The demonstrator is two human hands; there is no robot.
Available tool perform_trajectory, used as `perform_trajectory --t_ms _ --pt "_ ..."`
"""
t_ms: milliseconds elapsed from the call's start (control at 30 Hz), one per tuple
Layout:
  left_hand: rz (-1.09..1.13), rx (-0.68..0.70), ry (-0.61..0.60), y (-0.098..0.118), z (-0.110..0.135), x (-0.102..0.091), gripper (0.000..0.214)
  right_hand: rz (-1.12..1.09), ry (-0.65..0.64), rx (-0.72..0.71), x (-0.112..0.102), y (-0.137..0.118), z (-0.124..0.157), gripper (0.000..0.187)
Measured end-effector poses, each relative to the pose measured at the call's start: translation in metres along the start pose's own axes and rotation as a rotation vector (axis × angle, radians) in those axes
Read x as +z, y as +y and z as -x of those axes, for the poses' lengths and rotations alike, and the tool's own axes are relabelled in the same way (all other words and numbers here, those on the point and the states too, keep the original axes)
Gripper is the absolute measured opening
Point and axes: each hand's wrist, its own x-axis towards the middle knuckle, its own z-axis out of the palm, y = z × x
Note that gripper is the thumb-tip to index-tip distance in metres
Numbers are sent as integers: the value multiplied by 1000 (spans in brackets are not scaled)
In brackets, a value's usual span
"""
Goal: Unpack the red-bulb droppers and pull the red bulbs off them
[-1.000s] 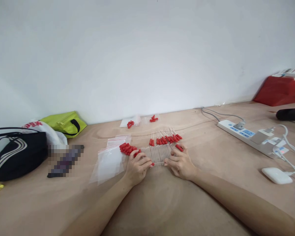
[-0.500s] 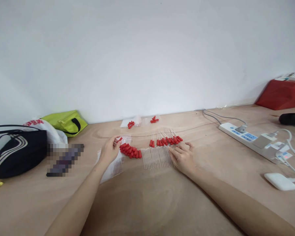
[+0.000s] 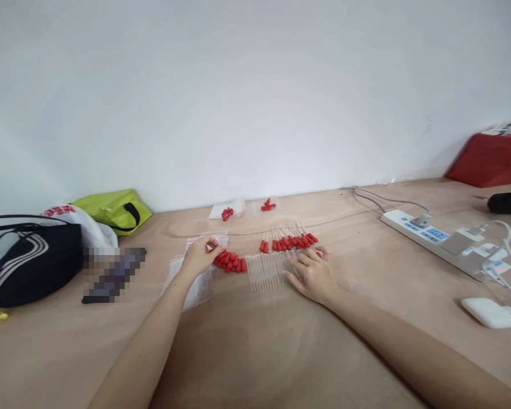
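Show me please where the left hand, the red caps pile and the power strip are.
left hand (image 3: 201, 257): head view, knuckles.
red caps pile (image 3: 232, 262): head view, pile's middle.
power strip (image 3: 426, 234): head view, top face.

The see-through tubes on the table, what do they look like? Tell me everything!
The clear tubes are thin, glassy-looking sticks lying flat in a neat side-by-side row on the wooden table. The right hand rests its fingers on the row's right end. A pile of red caps lies just left of them, and more tubes with red caps lie behind.

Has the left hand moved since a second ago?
Yes. The left hand left the clear tubes and went leftward onto the plastic bags, beside the red caps.
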Motion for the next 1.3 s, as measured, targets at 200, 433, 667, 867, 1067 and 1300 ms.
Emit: perform_trajectory --t_ms 200,433,667,867,1067,1300 --pt "-52 21 120 18 0 2 20 -33 -51 -19 -5 -1 -1 45" --pt "-225 116 -142 70 -10 42 21 -22 14 71 -10 9 1 30" --pt "-277 -32 -246 89 -31 69 38 -35 105 202 -11 28 4 24" --pt "-308 -58 -183 92 -32 66 24 -30 104 193 -9 25 3 23" --pt "-263 85 -45 81 2 43 19 -137 14 132 -14 28 4 28" --pt "-4 369 307 45 48 49 15 -212 -206 -150 -17 32 4 89"
